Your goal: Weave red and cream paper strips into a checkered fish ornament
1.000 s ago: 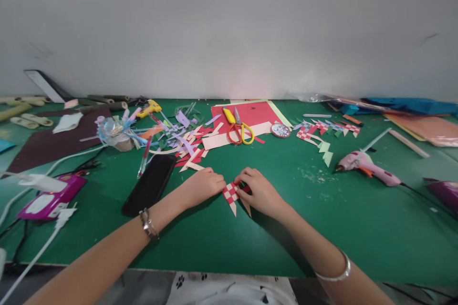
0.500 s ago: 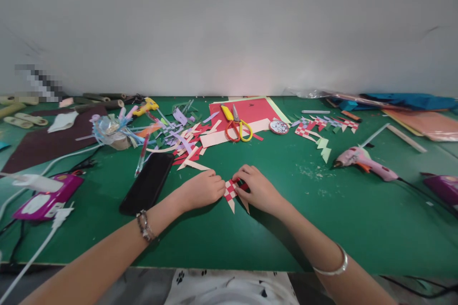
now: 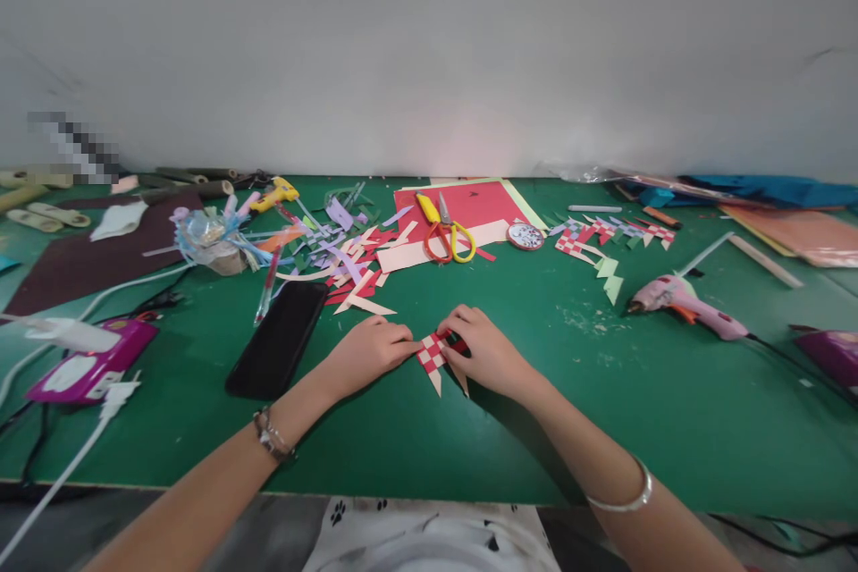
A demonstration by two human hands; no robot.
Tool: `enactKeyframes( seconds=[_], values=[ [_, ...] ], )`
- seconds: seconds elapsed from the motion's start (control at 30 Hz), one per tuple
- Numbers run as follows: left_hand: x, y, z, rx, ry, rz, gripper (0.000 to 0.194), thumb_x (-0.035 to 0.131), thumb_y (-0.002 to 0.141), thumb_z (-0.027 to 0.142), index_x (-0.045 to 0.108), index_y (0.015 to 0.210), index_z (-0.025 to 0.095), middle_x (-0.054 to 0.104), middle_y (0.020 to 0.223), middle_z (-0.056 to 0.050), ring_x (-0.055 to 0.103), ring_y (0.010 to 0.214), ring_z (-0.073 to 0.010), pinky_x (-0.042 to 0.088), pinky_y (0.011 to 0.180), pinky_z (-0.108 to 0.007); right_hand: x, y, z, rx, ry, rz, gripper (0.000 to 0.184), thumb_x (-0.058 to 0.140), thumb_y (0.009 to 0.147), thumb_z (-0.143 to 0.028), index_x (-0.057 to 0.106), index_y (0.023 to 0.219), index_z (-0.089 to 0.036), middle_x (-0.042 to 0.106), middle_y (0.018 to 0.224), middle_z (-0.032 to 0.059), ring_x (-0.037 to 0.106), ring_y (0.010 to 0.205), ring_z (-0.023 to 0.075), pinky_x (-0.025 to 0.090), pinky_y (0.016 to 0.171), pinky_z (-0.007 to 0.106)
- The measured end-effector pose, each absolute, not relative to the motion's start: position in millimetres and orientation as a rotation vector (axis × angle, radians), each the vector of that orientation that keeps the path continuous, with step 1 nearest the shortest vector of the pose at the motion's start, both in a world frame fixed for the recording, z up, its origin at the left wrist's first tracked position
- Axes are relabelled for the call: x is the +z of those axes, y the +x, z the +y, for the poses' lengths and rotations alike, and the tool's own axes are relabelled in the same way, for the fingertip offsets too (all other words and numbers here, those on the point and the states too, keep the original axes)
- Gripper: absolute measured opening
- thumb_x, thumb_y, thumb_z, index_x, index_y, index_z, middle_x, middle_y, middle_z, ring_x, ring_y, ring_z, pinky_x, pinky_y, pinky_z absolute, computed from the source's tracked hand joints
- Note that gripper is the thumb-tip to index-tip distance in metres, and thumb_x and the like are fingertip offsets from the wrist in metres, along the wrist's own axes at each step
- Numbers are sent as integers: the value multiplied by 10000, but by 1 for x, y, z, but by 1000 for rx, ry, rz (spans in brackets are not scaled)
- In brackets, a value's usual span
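Observation:
A small red-and-cream checkered piece of woven paper (image 3: 431,357) is between my hands at the middle of the table, its pointed cream ends hanging toward me. My right hand (image 3: 488,353) grips its right side with thumb and fingers, hiding part of the weave. From the other side, my left hand (image 3: 375,350) has its fingers curled, with the thumb and forefinger tips pinched at the left corner. Past the hands lie yellow-and-red handled scissors (image 3: 448,237) and a yellow utility knife (image 3: 427,209) on red paper sheets (image 3: 483,201).
A black phone (image 3: 278,340) lies beside my left forearm. Cut paper strips (image 3: 349,264) are heaped beyond it. To the right are a pink glue gun (image 3: 690,304), a round tin (image 3: 525,236) and finished woven pieces (image 3: 576,241). A purple power strip (image 3: 97,362) with cables sits at left.
My left hand's fingers have shifted slightly, the forefinger now reaching straighter to the weave's left corner. My right hand keeps its grip. The view has tilted a little.

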State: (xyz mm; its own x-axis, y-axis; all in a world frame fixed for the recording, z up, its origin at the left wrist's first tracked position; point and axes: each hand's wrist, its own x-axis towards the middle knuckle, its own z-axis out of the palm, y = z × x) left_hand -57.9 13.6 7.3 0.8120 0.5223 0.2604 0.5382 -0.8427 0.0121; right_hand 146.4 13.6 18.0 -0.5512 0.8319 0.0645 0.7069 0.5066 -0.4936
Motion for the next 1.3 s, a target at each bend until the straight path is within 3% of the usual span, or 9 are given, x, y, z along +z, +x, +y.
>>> enactKeyframes(
  seconds=[0.57, 0.77, 0.83, 0.9, 0.97, 1.13, 1.3],
  values=[
    [2, -52, 17, -554, -3036, -1050, 248, 410, 886, 239, 634, 815, 159, 651, 758, -28, 580, 685, -128, 361, 603, -240, 18, 147, 14, 616, -1291, -2458, 93, 509, 767, -156, 560, 844, -159, 526, 873, 54, 452, 806, 166, 399, 747, 310],
    [4, -52, 14, -901, -3118, -1315, 249, 447, 860, 274, 653, 755, 180, 663, 744, -31, 587, 704, -141, 411, 651, -252, 19, 147, 13, 611, -1296, -2454, 83, 511, 769, -162, 561, 835, -164, 526, 870, 52, 458, 812, 165, 400, 748, 310],
    [8, -47, 10, -1168, -3090, -1531, 208, 506, 819, 284, 656, 720, 179, 655, 716, -22, 578, 673, -137, 422, 633, -248, 19, 147, 13, 617, -1299, -2451, 83, 513, 770, -169, 562, 838, -163, 527, 870, 53, 460, 813, 166, 402, 747, 310],
    [12, -39, 4, -1852, -2899, -2026, 139, 639, 697, 301, 653, 645, 173, 619, 610, 4, 534, 564, -117, 407, 549, -228, 19, 147, 13, 625, -1302, -2451, 87, 519, 767, -174, 563, 841, -160, 529, 868, 56, 465, 811, 168, 406, 740, 311],
    [15, -30, -2, -2501, -2474, -2417, 188, 700, 608, 339, 639, 613, 161, 525, 475, 44, 438, 437, -75, 354, 452, -202, 18, 146, 14, 642, -1290, -2438, 92, 520, 763, -167, 563, 844, -163, 528, 861, 55, 475, 805, 167, 411, 732, 308],
    [20, -10, -12, -3015, -2039, -2481, 363, 651, 594, 498, 560, 624, 149, 460, 547, 62, 337, 404, -14, 388, 460, -182, 31, 154, 13, 671, -1211, -2155, 129, 466, 775, -145, 548, 870, -178, 535, 860, 42, 524, 738, 126, 434, 679, 260],
    [29, 3, -14, -3854, -1012, -2481, 280, 739, 563, 323, 535, 638, 147, 432, 567, 83, 326, 407, 18, 403, 472, -128, 58, 201, -2, 305, -1354, -1749, 122, 443, 788, -233, 563, 802, -214, 588, 770, 30, 555, 690, 144, 433, 648, 275]
  ],
)
